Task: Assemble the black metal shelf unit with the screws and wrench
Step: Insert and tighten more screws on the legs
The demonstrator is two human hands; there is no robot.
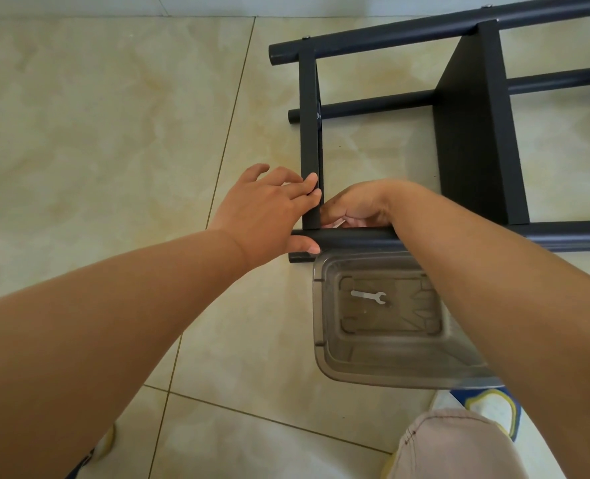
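Left hand (269, 209) grips shelf frame (310, 140) corner; right hand (359, 205) curled beside, contents hidden.

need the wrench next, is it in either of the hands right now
No, the wrench lies in the clear plastic container, while the left hand and right hand are both at the shelf frame.

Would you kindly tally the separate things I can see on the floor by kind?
Black shelf frame: 1
Clear plastic tub: 1
Flat wrench, lying in the tub: 1
Total: 3
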